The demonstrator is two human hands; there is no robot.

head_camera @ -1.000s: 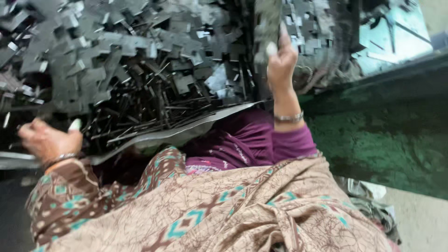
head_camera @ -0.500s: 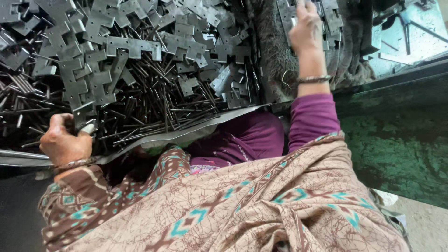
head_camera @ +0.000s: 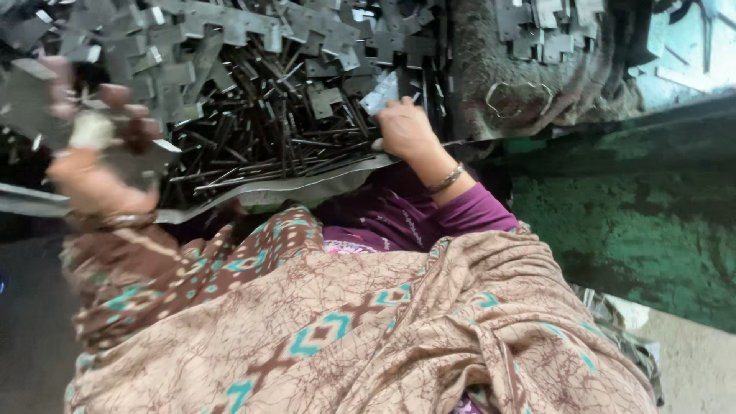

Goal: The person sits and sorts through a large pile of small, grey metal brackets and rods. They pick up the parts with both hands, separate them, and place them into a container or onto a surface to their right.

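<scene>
1. Patterned shawl (head_camera: 368,337), tan with brown and teal motifs. Fills the bottom of the frame, draped over the person's lap and both arms; a purple sleeve (head_camera: 475,215) shows beneath it at centre right.

2. Left hand (head_camera: 96,165), left of frame, blurred. Raised above the tray edge, fingers curled round a flat grey metal piece (head_camera: 142,157) held at the palm. A pale wrapping covers one fingertip. Bangles sit at the wrist. How tightly the fingers close cannot be told through the blur.

3. Right hand (head_camera: 406,130), upper centre. Knuckles up, fingers bent downward into the pile at the tray's near edge, touching the thin dark rods there. Whether anything is pinched between the fingers cannot be told; the fingertips are hidden. A metal bracelet (head_camera: 447,179) circles the wrist.

4. Sheet-metal tray edge (head_camera: 307,184), a bent grey lip running from the left edge across to the right hand, just beyond the lap.

5. Dark metal rods (head_camera: 284,146), a loose tangled heap in the centre of the frame, between the two hands.

6. Stamped notched metal plates (head_camera: 230,23), grey, piled across the upper left and top centre, behind the rods.

7. Second lot of plates (head_camera: 537,23), upper right, lying on a worn sack (head_camera: 521,92).

8. Green painted surface (head_camera: 629,215), right of frame, scuffed.
</scene>
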